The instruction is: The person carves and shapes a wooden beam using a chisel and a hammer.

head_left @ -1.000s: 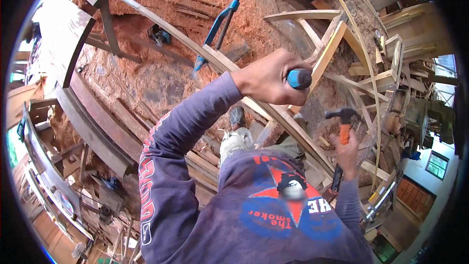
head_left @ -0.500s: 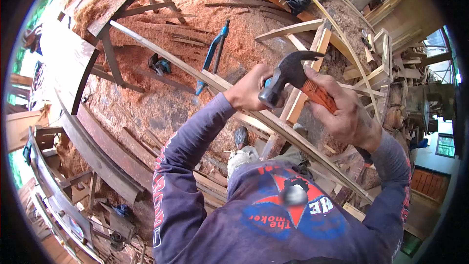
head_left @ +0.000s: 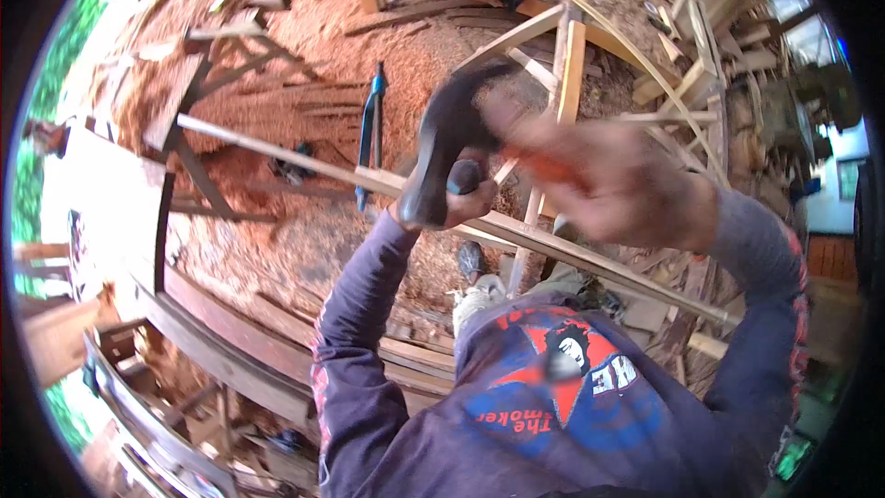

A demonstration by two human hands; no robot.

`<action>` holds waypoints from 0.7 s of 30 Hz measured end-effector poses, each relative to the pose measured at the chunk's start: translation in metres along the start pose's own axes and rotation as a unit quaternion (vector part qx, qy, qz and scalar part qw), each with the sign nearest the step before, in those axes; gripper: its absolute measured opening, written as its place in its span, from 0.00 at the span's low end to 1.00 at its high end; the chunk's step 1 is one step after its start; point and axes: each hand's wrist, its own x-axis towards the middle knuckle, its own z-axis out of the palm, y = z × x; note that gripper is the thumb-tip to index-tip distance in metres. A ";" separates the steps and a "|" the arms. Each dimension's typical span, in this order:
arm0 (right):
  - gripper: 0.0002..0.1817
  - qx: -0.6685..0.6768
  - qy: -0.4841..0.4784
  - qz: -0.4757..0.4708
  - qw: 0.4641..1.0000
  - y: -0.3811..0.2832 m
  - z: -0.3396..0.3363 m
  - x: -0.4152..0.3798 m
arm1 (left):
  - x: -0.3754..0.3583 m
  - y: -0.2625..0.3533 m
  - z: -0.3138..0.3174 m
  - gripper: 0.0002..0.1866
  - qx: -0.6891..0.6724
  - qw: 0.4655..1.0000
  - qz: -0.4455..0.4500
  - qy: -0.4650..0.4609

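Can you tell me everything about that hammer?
The hammer is blurred by motion. It has a dark, metal-looking head with a curved claw at the top and an orange handle. The right hand grips the handle. The head's striking end is low, right by the left hand, above the long curved wooden strip.

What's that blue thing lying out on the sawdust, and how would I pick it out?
Start at the long pale wooden strip crossing the reddish sawdust floor in front of the person. Just beyond the left hand, a slim bar clamp lies across that strip. Its bright blue frame sets it apart from the bare brown timber around it.
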 end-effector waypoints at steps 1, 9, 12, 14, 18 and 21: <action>0.31 -0.003 -0.031 -0.041 0.999 0.014 0.018 -0.004 | 0.000 -0.004 0.005 0.07 0.041 0.997 0.060 0.011; 0.27 0.028 0.019 -0.064 0.997 0.013 0.016 0.002 | 0.002 -0.013 0.007 0.16 0.075 0.996 0.040 0.007; 0.29 -0.016 -0.067 -0.017 0.997 0.020 0.009 -0.010 | 0.010 -0.016 0.018 0.04 -0.338 0.914 -0.124 0.186; 0.32 0.040 0.003 -0.014 0.999 0.018 0.004 -0.011 | 0.001 -0.032 -0.003 0.07 -0.094 0.992 0.028 -0.080; 0.36 0.133 0.184 0.118 0.967 0.043 0.028 -0.043 | 0.009 -0.003 -0.001 0.06 -0.100 0.991 0.028 -0.083; 0.38 0.104 0.184 0.251 0.945 0.110 0.095 -0.101 | 0.013 0.011 0.001 0.06 -0.047 0.996 0.040 -0.063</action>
